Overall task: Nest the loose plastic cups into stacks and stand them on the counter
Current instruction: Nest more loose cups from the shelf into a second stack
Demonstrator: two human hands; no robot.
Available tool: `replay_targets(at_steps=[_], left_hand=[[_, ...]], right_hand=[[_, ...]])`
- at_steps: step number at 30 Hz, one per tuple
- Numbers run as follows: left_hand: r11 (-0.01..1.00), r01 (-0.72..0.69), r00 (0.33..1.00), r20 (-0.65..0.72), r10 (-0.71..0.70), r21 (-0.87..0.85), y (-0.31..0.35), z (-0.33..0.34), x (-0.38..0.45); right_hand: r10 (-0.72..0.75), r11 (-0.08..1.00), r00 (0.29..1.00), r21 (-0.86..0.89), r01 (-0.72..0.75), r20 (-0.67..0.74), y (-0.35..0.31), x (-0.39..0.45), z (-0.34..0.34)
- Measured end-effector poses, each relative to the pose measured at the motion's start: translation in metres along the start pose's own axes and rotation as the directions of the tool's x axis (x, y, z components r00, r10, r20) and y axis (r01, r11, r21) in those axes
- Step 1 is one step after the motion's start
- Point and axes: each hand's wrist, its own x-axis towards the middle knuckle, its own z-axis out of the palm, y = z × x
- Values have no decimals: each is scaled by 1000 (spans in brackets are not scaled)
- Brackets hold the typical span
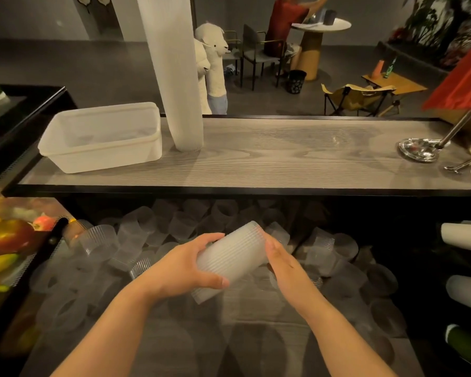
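Your left hand (pixel 186 263) wraps short stack of nested cups (pixel 230 261), fingers over top, thumb underneath. Stack tilted, held above lower work surface. Your right hand (pixel 282 263) flat against stack's right side, fingers straight, gripping nothing. Loose cups (pixel 136 235) scattered all across lower surface around both hands. Up on counter (pixel 283 156): tall finished stack (pixel 174 77) standing upright, just beside white plastic tub (pixel 101 137).

The cups (pixel 230 261) are cloudy, ridged plastic. The desk (pixel 283 159) is matt grey wood with lines. The dish (pixel 419 149) is shiny metal.
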Motion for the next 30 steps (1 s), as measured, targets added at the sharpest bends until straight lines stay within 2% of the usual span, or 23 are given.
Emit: replay_targets(at_steps=[3,5,7,9,11,16,19,22,24,28,30], left_hand=[[1000,18,1000,-16,-18,21,-2,0,0],[1000,31,999,-39,-30,5,-4,3,0],[999,46,997,-64,-48,-22,-8,6,0],[997,68,995,-76,-71,-33,-12,7,-1],[995,94,992,-81,-96,-31,-16,7,-3],[993,116,989,-85,-118,-27,-23,12,-9],[994,110,989,-94,-111,-23,-21,12,-11],[994,103,989,-104,-106,-35,-20,12,-16],[994,99,989,-107,-103,-38,-20,12,-21],[994,96,989,-107,-101,-54,-19,11,-27],[994,95,989,-106,-101,-55,-19,10,-28]], right_hand=[[69,997,998,49,-68,-16,6,8,-2],[74,997,986,40,-68,-149,17,22,-8],[28,962,954,-253,-107,-298,35,46,-19],[55,784,939,-568,-251,-339,50,66,-31],[79,617,947,-731,-291,-310,60,84,-38],[1,275,983,-945,-175,-182,72,113,-45],[-27,161,992,-980,-113,-119,78,121,-47],[-65,170,991,-979,-108,-121,78,123,-52],[-56,240,985,-960,-147,-164,77,121,-59],[-55,547,944,-801,-243,-324,68,104,-71],[-12,770,915,-588,-249,-403,57,92,-72]])
